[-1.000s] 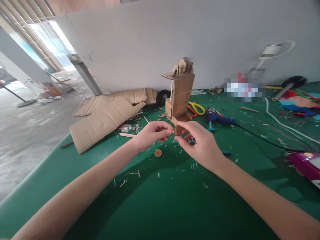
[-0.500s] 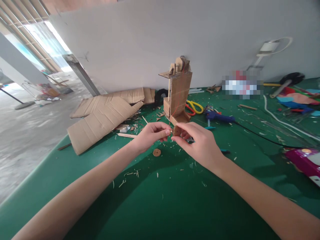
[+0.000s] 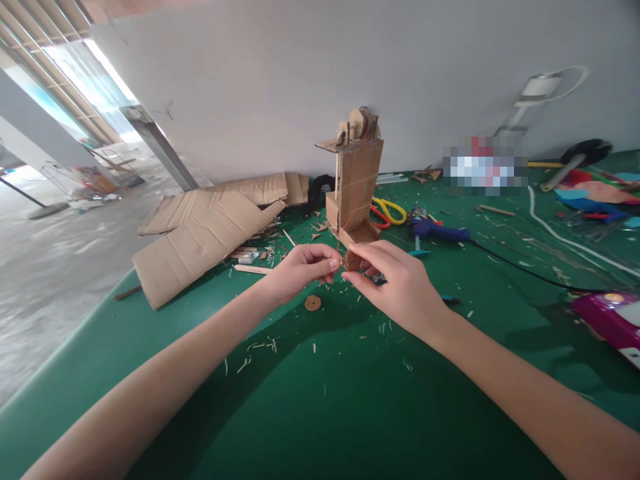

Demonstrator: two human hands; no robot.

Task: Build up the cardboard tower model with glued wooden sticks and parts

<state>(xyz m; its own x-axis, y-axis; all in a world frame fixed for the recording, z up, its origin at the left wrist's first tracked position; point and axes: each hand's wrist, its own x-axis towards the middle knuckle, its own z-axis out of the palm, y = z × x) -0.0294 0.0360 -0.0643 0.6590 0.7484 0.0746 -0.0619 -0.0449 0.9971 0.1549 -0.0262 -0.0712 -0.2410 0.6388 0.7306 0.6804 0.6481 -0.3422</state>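
turned the disc (image 3: 351,261) slightly, apparently, gripping it with the fingers of the right hand (image 3: 395,272) in front of the tower (image 3: 359,183); pinching a stick (image 3: 341,263) in the left hand (image 3: 301,272), close beside; so still working both together, leaving a spare disc (image 3: 313,303) on the bench (image 3: 320,407).

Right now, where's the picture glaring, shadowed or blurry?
Head view: daylight glares in the upper-left opening; head view: dark shadow spreads over the near green table; head view: the cardboard piece in the right hand looks soft, its detail unclear.
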